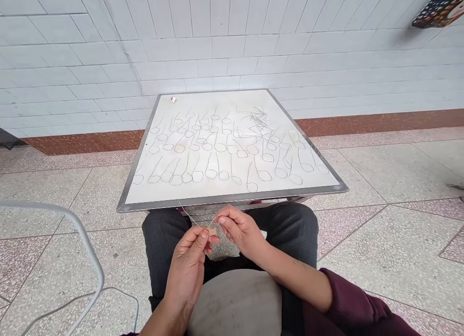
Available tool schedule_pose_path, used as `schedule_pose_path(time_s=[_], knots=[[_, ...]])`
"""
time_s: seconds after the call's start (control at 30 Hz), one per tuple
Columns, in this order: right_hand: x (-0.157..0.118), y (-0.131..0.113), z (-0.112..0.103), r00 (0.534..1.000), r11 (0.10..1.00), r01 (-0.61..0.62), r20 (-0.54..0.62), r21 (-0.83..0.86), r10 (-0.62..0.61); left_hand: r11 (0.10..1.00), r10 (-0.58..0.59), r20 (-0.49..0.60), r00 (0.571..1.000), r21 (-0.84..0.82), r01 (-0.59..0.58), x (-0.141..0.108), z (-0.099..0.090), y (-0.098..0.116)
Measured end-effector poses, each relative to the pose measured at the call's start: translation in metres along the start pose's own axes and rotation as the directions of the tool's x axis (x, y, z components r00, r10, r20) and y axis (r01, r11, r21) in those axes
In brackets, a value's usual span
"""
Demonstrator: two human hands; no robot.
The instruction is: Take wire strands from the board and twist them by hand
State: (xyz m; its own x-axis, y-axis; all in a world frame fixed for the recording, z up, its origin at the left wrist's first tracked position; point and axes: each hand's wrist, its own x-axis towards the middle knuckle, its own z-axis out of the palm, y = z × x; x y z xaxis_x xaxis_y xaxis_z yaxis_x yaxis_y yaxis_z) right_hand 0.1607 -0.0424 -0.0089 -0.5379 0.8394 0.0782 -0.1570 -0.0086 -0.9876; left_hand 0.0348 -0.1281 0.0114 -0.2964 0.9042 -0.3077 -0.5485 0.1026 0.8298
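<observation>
And we're indoors, in what looks like a small workshop, though a home can't be ruled out: a white tiled wall (228,51) ahead, brown skirting (380,119) along its foot, speckled floor (362,176) all round, and here, a metal-rimmed table (203,98) spread with wire loops (212,174), row upon row!

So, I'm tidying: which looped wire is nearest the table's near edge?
The wire just right of centre: its loop almost meets the grey rim; others stop farther back.
</observation>
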Motion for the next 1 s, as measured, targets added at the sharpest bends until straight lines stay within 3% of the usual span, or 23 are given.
schedule_pose_path(time_s=[0.2,0.5,0.8,1.0], knots=[[-0.001,-0.003,0.001,0.989,0.978,-0.123,0.106,0.167,0.107,0.999,0.023,-0.072,0.997,-0.038,-0.026,0.003,-0.002,-0.001],[0.001,-0.005,0.002,0.992,0.978,-0.128,0.012,0.162,0.128,0.990,-0.039,-0.052,0.998,-0.138,0.031,0.003,0.003,-0.002],[0.002,-0.010,0.003,0.992,0.985,-0.114,-0.035,0.131,0.119,0.984,0.009,0.005,1.000,-0.180,-0.008,0.002,0.005,-0.002],[0.001,-0.007,0.005,0.988,0.932,-0.150,0.080,0.330,0.131,0.975,0.028,-0.098,0.995,-0.217,-0.049,0.004,0.006,-0.001]])
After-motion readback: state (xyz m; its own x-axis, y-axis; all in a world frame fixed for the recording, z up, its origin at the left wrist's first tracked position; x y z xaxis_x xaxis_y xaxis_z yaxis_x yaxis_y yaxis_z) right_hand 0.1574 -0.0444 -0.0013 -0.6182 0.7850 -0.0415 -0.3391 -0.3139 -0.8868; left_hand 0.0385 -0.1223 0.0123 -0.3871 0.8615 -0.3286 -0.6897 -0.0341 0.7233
